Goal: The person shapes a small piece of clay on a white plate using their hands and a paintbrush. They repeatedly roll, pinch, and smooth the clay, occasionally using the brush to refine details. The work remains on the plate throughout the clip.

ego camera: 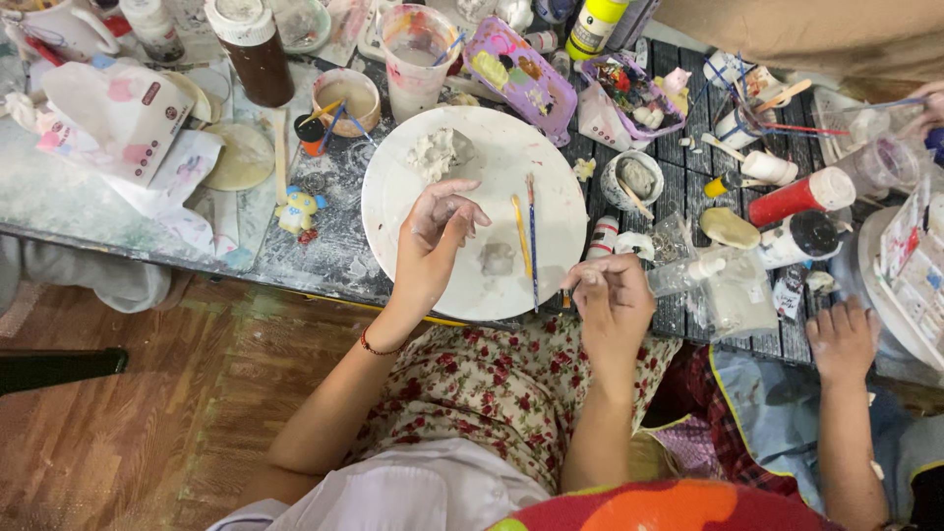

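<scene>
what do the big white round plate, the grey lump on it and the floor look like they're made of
Round plate: looks like smooth plastic or glazed ceramic, white with a faint sheen; which one is unclear.
Grey lump: probably soft modelling clay, matte, with a rough, torn surface; the same pale residue coats the left hand.
Floor: wood or wood-look laminate, shown by reddish-brown grain in plank strips, slightly glossy.

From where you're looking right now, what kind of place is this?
Probably a craft or clay-painting workshop table. A round white plate holds a lump of pale grey clay and thin paintbrushes, with a purple paint palette behind, and the left hand is smeared with clay.
</scene>
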